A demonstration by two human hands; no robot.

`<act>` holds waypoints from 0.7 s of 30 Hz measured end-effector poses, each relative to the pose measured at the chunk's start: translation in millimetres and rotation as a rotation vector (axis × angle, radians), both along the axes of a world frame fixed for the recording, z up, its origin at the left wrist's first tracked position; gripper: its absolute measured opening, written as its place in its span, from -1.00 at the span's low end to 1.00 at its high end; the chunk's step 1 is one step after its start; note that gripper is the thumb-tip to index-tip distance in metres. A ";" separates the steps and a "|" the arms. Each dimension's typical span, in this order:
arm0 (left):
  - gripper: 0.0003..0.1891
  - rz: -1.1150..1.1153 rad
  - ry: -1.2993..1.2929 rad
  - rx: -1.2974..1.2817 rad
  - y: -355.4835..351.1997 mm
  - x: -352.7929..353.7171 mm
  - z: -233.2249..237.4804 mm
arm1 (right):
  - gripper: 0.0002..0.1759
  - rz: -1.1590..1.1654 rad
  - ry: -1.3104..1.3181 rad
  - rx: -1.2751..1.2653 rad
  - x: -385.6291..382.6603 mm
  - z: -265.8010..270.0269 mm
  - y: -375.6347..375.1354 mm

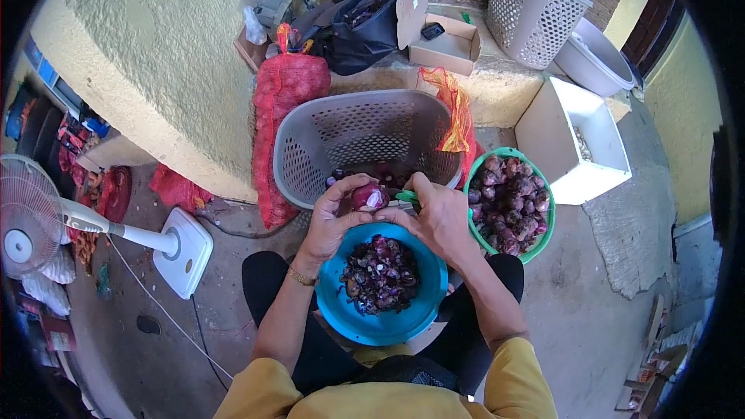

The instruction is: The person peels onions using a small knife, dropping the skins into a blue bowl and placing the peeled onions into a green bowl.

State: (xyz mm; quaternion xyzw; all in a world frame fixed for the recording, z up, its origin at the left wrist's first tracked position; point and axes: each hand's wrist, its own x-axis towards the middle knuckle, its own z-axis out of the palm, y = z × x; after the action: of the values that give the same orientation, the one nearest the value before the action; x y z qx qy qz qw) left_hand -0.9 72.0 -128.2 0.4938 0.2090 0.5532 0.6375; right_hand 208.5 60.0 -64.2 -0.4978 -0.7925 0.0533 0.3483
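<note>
Between the fingers of my left hand is a red onion with a pale patch on its side. My right hand is closed around a small knife with a green handle; its blade is mostly hidden near the onion. Both hands are over the far rim of a blue basin, which sits between my legs with onion peels and trimmings in it. Beyond them stands a grey perforated basket with some onions at its bottom. A green basket of unpeeled red onions is at the right.
A full red mesh sack leans left of the grey basket. Farther left are a white fan and a flat white scale, with cords across the floor. A white box and another tall basket stand at the back right.
</note>
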 end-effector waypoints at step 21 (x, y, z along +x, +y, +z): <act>-0.42 0.041 0.068 0.055 1.7 -4.3 2.4 | -0.39 0.028 -0.043 0.015 -0.1 3.0 -0.6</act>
State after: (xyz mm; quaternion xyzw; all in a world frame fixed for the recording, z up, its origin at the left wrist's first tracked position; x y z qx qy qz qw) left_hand -5.2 73.7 -125.8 0.5252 0.2252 0.5546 0.6048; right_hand 208.4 59.4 -61.2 -0.4849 -0.8071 0.0417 0.3341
